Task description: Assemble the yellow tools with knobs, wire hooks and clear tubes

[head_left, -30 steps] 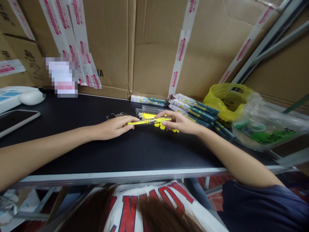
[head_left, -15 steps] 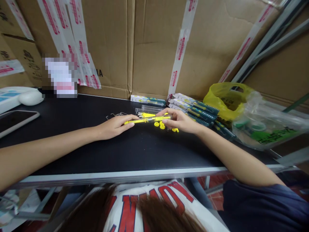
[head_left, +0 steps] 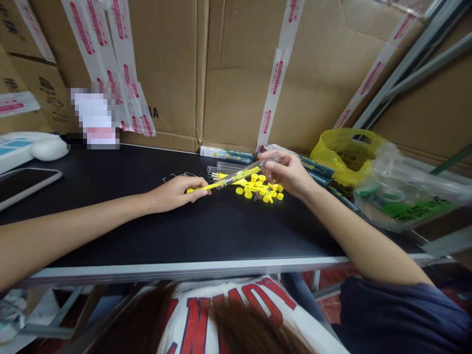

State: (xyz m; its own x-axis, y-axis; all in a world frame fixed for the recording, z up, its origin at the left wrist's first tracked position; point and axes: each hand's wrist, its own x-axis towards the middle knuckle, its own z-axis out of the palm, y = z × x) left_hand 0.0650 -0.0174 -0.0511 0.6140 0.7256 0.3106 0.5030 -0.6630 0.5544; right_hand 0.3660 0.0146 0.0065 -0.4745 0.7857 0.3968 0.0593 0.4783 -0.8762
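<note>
Over the black table point(head_left: 206, 236), my left hand point(head_left: 175, 194) is closed on the near end of a slim yellow rod point(head_left: 207, 187). My right hand point(head_left: 289, 172) pinches the far end of a clear plastic tube point(head_left: 267, 161), which slants up to the right. Part of the yellow rod shows inside the tube. Small yellow flanged caps point(head_left: 262, 191) lie just under and beside my right hand, with a few tiny springs point(head_left: 257, 196) among them. Behind the rod lie more clear tubes point(head_left: 227, 166) and yellow rods, partly covered. Bent metal wires point(head_left: 180, 174) rest behind my left hand.
Printed slim boxes point(head_left: 317, 167) are stacked behind my right hand, and another box point(head_left: 224, 153) lies against the cardboard point(head_left: 236, 88). A yellow bag point(head_left: 328, 150) and a clear bag point(head_left: 409, 196) stand right. At left are a phone point(head_left: 25, 184) and a white device point(head_left: 22, 147).
My right hand has moved up and to the right with the tube's far end, so the tube now slants more and covers less of the rod. My left hand has barely moved.
</note>
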